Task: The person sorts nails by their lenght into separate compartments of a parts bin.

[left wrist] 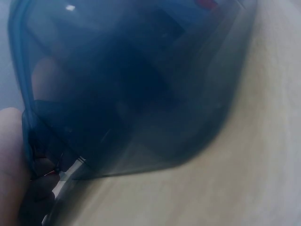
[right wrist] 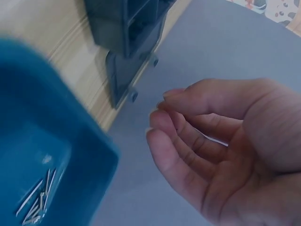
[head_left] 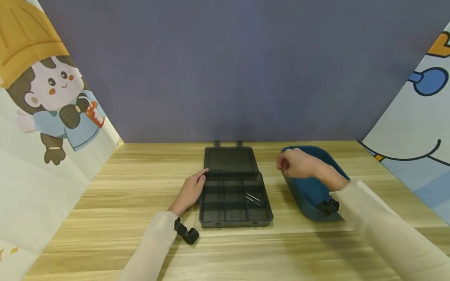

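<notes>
Our left hand (head_left: 190, 191), fingers outstretched, touches the box (head_left: 235, 224); our right hand (head_left: 297, 163) curls above the tub (head_left: 303, 203), whether holding anything we cannot tell.

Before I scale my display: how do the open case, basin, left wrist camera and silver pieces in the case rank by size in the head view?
Largest to smallest, as they look:
1. Open case
2. Basin, partly hidden
3. Left wrist camera
4. Silver pieces
</notes>
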Tool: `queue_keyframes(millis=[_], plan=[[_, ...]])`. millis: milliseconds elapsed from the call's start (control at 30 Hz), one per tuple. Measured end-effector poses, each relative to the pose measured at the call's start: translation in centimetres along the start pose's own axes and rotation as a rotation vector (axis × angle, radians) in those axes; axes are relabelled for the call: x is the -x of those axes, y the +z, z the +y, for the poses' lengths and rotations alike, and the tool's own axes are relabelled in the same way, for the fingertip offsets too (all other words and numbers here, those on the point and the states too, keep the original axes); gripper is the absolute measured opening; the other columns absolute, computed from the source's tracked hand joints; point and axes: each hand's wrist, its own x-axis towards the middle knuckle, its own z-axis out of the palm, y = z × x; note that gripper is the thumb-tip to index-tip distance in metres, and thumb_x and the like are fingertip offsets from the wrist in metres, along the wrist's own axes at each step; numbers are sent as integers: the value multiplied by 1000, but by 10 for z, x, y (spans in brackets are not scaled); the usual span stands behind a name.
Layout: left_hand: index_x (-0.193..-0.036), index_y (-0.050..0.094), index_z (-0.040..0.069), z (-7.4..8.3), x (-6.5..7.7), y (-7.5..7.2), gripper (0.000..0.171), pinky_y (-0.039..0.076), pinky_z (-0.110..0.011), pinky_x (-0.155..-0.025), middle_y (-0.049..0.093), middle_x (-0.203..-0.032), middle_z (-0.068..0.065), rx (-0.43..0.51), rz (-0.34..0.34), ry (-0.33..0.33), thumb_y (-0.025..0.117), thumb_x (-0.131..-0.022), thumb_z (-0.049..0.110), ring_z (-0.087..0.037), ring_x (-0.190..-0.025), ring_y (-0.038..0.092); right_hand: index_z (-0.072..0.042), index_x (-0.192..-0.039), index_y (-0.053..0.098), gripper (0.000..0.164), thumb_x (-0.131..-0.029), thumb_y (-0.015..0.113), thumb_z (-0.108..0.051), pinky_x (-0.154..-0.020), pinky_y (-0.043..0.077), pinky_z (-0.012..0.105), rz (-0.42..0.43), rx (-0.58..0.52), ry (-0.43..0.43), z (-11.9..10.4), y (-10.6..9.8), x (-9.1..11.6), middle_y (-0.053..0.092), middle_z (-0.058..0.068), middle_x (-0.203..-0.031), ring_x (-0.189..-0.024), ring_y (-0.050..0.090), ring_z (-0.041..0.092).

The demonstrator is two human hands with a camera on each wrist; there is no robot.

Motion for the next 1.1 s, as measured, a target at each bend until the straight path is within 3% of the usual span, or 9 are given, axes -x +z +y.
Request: queue_keyframes(millis=[367,633,867,1100], plan=[[-135,52,0,0,1,-1,39,38,-50,-107,52,-137,-20,-2,-8,-3,40,-101,14,-36,-128,47,0,-95,62,13,-83,59,3,-61,44,30,1,-18,49,31,-8,4,61,11,-87,-70,52,16],[-135,52,1,0,1,-1,39,37,-49,-108,52,-137,-19,3,-9,-7,40,-101,15,-35,-129,47,2,-86,65,15,-72,60,6,-60,46,30,111,15,19,60,-7,-3,62,7,-76,-68,53,15],[-135,52,1,0,1,0,38,37,-49,-108,52,-137,-20,-5,-1,-7,40,-101,13,-36,-129,47,6,-82,63,15,-67,61,8,-58,46,29,140,3,31,89,-3,-9,61,9,-72,-66,54,16],[-134,53,0,-2,0,1,38,38,-49,-107,53,-136,-20,-8,8,3,41,-101,13,-36,-128,48,7,-82,63,14,-68,63,8,-60,49,32,140,-10,84,107,-1,-12,63,12,-73,-68,58,19]])
